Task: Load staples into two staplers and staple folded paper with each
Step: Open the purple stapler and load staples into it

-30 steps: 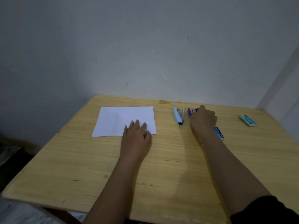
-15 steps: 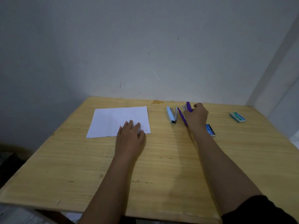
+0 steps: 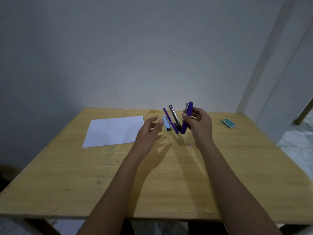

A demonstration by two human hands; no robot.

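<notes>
My right hand (image 3: pixel 200 123) clamped the purple plastic stapler (image 3: pixel 184 128), fanned open for loading. My left hand (image 3: pixel 147 133) hovered beside it, fingers (image 3: pixel 152 119) apart, empty.

Dim room; I get soft, grainy picture. Wall (image 3: pixel 152 48) brightest at centre, darkens into left corners. Soft shadows of left hand (image 3: pixel 149 131) and purple stapler (image 3: pixel 186 119) fall on table (image 3: pixel 67 175) toward me, so light sits above, ahead. Left hand fingers motion-smeared; right hand (image 3: pixel 199 124) sharper. Floor (image 3: pixel 298 146) at right pale, nearly blown. Wide-angle bend: door frame (image 3: pixel 271 65) leans, table edges splay.
</notes>
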